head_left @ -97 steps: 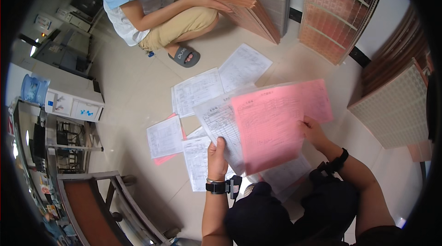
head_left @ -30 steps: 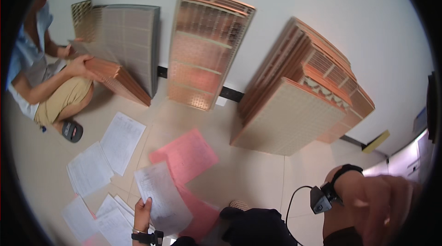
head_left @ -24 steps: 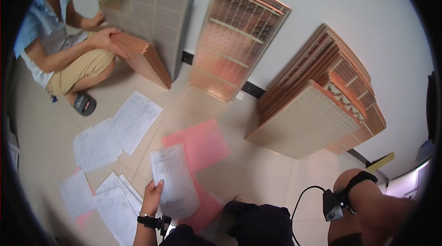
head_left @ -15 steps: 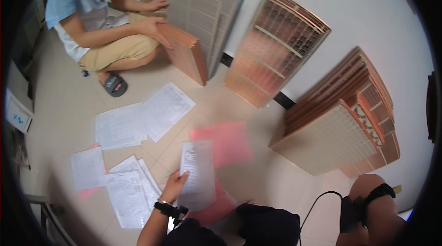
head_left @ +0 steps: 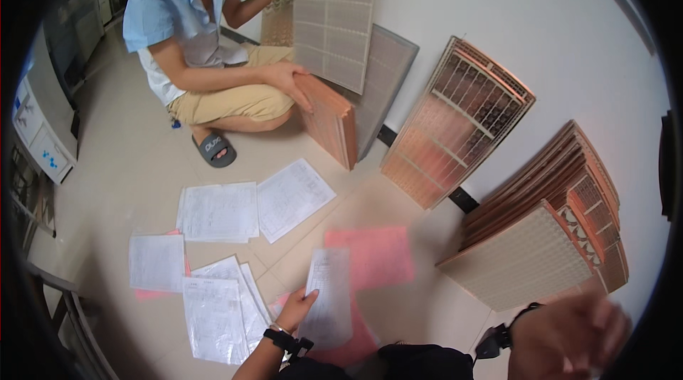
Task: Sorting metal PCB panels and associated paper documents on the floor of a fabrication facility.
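My left hand [head_left: 295,312] is closed on the edge of a printed paper sheet [head_left: 329,287], which looks to be in a clear sleeve. Pink sheets lie on the floor beneath and beyond it, one pink sheet [head_left: 384,255] showing fully past its far edge. At the lower right my right hand [head_left: 573,337] is raised and smeared by motion, so its fingers are unclear. It is nearest to a stack of copper-coloured panels [head_left: 526,195] leaning on the wall, with a pale gridded panel [head_left: 512,262] in front.
Several printed sheets [head_left: 217,213] lie on the floor to the left. Across from me a crouching person [head_left: 192,60] grips a tall grey panel [head_left: 334,17] and a copper-coloured panel stack [head_left: 327,120]. Another copper grid panel [head_left: 459,124] leans on the wall. A metal frame stands at the left.
My right hand has come up into view at the lower right. The other person has lifted a grey panel upward. My view has shifted; my left hand still holds the sheet.
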